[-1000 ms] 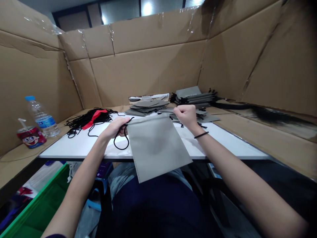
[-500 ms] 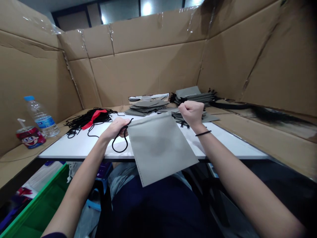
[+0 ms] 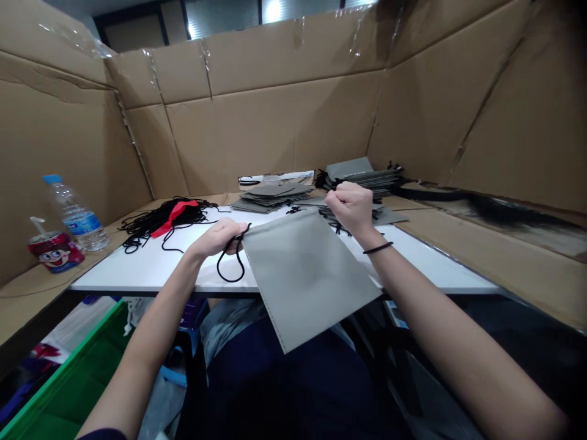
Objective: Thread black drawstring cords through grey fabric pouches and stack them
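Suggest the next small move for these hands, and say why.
Probably ease the right hand outward to take up slack: the black cord hangs in a loop below the left hand, at one upper corner of the gray pouch. The right hand is fisted by the other upper corner; anything inside it is hidden.

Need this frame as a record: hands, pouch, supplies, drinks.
left hand: closed on black cord, at grey pouch's top corner
right hand: fist by pouch's other top corner; contents hidden
pouch: tilted, lower part past white table's near edge
supplies: black cord bundle with red band; grey stack at back
drinks: blue-capped bottle, red container with straw, left
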`<state>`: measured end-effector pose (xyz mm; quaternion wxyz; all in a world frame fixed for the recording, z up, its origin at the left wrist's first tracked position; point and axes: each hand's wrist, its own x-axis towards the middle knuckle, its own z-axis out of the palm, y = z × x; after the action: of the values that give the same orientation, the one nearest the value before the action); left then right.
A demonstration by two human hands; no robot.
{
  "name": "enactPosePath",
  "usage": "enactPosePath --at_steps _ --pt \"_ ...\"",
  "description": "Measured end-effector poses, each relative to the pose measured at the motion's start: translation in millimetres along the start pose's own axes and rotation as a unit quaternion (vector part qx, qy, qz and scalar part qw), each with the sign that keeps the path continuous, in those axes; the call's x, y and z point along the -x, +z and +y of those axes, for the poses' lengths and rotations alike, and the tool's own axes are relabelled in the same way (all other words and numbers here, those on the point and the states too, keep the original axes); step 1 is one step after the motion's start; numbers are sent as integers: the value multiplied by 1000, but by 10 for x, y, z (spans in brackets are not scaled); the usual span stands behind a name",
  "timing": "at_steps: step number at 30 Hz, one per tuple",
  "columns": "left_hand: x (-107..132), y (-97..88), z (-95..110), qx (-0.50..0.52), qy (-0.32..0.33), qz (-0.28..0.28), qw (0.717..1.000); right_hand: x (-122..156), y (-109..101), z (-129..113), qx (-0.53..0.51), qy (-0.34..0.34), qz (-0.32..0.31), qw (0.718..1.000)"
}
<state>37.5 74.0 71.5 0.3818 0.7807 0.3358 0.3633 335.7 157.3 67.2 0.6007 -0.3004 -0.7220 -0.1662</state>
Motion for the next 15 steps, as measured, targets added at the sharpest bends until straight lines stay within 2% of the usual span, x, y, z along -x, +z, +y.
enactPosePath --at_steps 8,11,13,15 --pt "-5 20 47 -9 7 12 1000 -28 -66 112 48 13 -37 998" --pt "27 -37 82 -29 13 11 999 -25 -123 162 59 29 -43 997" --pt "94 -122 136 -35 19 41 998 -17 -194 231 74 57 -21 995" --pt "191 -220 222 -21 29 98 995 -7 -262 312 96 93 14 991"
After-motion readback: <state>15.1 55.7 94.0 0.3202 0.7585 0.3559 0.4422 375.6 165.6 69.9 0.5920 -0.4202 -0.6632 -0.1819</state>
